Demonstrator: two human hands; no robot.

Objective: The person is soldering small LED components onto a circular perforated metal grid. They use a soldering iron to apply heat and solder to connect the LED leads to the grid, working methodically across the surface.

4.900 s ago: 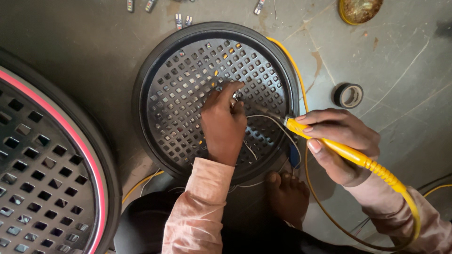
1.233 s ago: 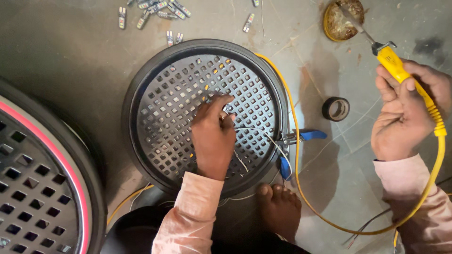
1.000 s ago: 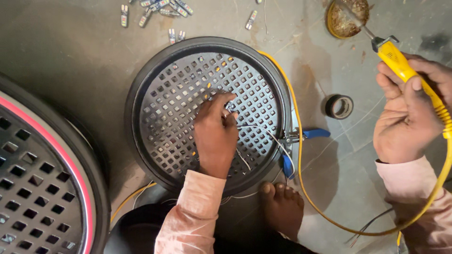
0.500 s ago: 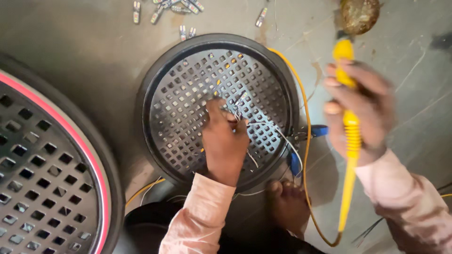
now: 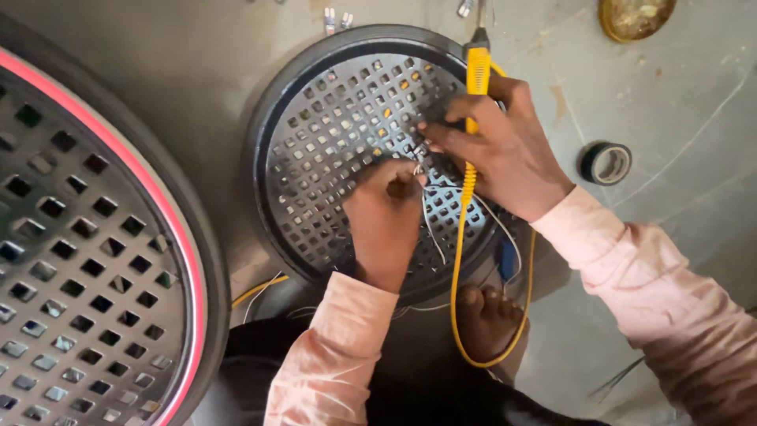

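The right hand (image 5: 505, 150) holds a long yellow soldering tool (image 5: 476, 75) pointing up and away; just below it the left hand (image 5: 386, 217) pinches thin white wires (image 5: 430, 217) on the round black metal grille (image 5: 315, 158); both hands nearly touch.

Long pale pink sleeves, bare foot (image 5: 486, 319)

You sit over a grey, scratched concrete floor (image 5: 678, 260), evenly lit, with a round brass-coloured dish (image 5: 635, 16) at its far edge.
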